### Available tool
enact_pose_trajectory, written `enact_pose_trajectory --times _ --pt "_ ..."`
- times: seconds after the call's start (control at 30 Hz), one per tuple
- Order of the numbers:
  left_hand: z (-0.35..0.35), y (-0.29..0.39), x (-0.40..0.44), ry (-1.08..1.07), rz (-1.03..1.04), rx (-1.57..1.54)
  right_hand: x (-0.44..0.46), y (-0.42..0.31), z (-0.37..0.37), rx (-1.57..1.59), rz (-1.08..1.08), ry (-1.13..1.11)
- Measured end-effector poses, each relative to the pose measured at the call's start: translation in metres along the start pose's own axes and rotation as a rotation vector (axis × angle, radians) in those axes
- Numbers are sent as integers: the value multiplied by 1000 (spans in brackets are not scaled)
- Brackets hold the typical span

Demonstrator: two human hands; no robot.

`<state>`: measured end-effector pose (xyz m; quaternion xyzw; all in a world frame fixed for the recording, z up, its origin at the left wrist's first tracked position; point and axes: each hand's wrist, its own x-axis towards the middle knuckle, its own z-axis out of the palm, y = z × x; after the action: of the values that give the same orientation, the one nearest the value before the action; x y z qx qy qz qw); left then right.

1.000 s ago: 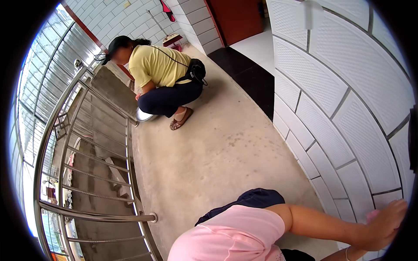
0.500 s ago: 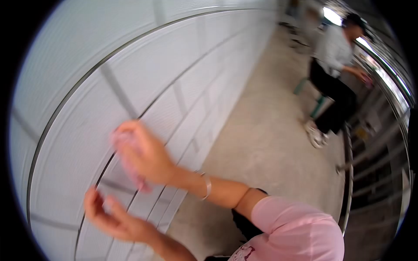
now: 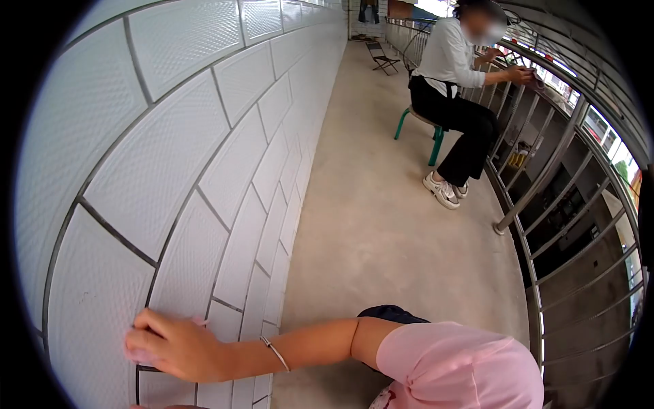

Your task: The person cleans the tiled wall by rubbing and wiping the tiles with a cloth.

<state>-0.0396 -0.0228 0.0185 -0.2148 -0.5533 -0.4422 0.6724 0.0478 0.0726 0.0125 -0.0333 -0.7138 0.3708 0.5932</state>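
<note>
My right hand point(image 3: 178, 346), with a bracelet point(image 3: 275, 353) on its wrist, is pressed against the white tiled wall point(image 3: 167, 163) at the lower left. Its curled fingers hold a pink cloth point(image 3: 141, 347), mostly hidden under the palm and fingers. Only a thin strip of skin from my left hand point(image 3: 167, 407) shows at the bottom edge, below the right hand, so its fingers cannot be made out.
A person in a white shirt point(image 3: 446, 54) sits on a green-legged stool point(image 3: 436, 146) by the metal railing point(image 3: 545, 174), hands at the rail. Farther back on the concrete floor point(image 3: 381, 238) stands a folding chair point(image 3: 383, 58).
The view has swung from the crouching person to the seated one. Since half a second ago, my right hand has moved down the wall with the cloth, and my left hand has dropped almost out of view.
</note>
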Motion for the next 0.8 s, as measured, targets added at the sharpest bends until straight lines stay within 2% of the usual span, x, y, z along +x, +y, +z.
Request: enact_pose_trajectory --times 0.1,0.13,0.17,0.23,0.27,0.3,0.37,0.4,0.47,0.53,0.57,0.63,0.77,0.8 --pt "0 -6 -8 -35 31 46 5 -9 23 7 -113 -49" --pt "-1 -13 -13 -73 -81 -13 16 -14 15 -19 -178 -49" --pt "-1 -5 -12 -87 -91 8 27 -16 4 -30 -222 -91" --pt "-2 -3 -10 -168 -126 20 57 15 -10 -252 -524 66" --pt "-5 -2 -8 -210 -159 14 74 25 -27 -350 -582 132" --pt "-7 -6 -7 -218 -174 22 79 27 -34 -263 -300 214" --pt "-7 -12 -8 -228 -210 17 93 4 -31 -68 96 313" --pt "-6 -14 -10 -222 -201 7 91 6 -24 -79 92 310" --pt "-2 0 -6 -218 -184 -18 93 6 -17 -217 -159 360" --pt "0 -2 -9 -209 -169 -3 89 3 2 -296 -713 178" --pt "1 0 -8 -210 -172 -5 84 -1 6 -300 -714 177" --pt "3 3 -7 -152 -186 -28 75 -6 11 -191 -686 20" --pt "-6 2 -4 -190 -214 16 109 -5 -33 -289 -614 118" --pt "-6 0 -4 -203 -214 -22 115 -9 -33 -231 -400 185"
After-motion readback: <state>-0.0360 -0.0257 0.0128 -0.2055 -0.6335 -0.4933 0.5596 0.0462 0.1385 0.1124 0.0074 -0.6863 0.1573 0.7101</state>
